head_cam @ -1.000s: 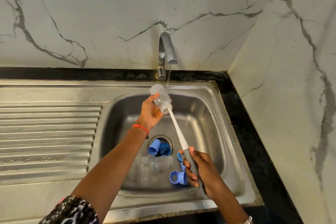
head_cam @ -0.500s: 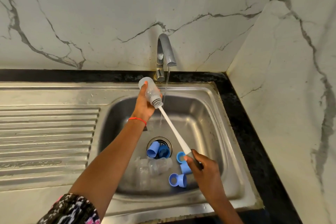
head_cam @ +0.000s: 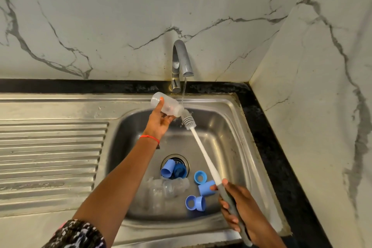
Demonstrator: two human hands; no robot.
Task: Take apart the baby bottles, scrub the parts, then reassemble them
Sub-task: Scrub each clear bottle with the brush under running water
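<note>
Brush (head_cam: 188, 121) head now out of bottle (head_cam: 168, 105), prev. inside.

The left hand (head_cam: 159, 122) grips a clear bottle (head_cam: 167, 105) tilted on its side under the thin stream from the tap (head_cam: 182, 60), its mouth toward the right hand (head_cam: 239, 207). That hand holds the grey grip of a long white brush (head_cam: 203, 153), whose ribbed head sits just outside the bottle's mouth. Below the left forearm, blue caps (head_cam: 196, 203) and clear bottles (head_cam: 167, 187) lie in the sink (head_cam: 231, 127).
</note>
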